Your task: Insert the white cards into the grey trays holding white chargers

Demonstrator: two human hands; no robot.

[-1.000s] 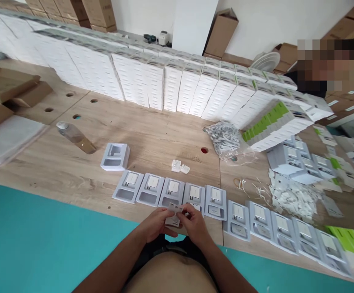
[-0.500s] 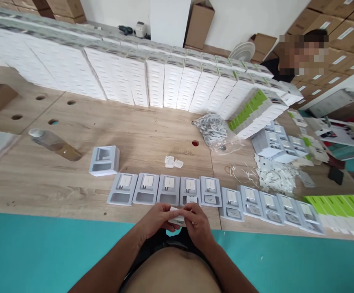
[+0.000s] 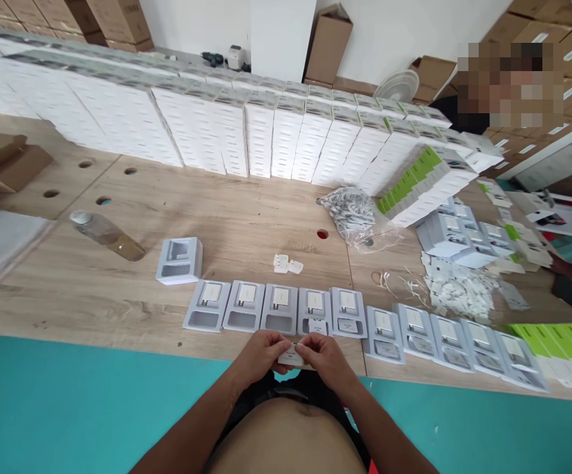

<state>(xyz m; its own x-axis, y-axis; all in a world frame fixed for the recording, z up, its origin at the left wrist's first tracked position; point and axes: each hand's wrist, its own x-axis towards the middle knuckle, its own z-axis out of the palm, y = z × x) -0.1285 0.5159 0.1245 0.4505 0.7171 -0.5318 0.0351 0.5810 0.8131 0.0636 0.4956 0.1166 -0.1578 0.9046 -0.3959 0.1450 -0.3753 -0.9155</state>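
Observation:
My left hand (image 3: pixel 262 355) and my right hand (image 3: pixel 326 355) are both closed on a small white printed card (image 3: pixel 290 356), held between them at the table's front edge. Just beyond stands a row of grey-white trays; each has a white device in its upper recess. The nearest tray (image 3: pixel 278 322) has a bare lower recess. To its right, another tray holds a tilted white card (image 3: pixel 317 326). Further right, the trays (image 3: pixel 384 352) carry cards in their lower recesses. Whether my hands hold one card or several, I cannot tell.
A stack of trays (image 3: pixel 180 260) and a bottle (image 3: pixel 108 236) stand at left. White plastic pieces (image 3: pixel 286 264), bagged cables (image 3: pixel 347 210) and a pile of white parts (image 3: pixel 458 286) lie beyond. White boxes (image 3: pixel 207 128) form a wall behind; a person (image 3: pixel 456 113) is at back right.
The card in my hands has tilted, so its printed face now shows towards me. My view has shifted slightly left, moving the table things rightward in the picture.

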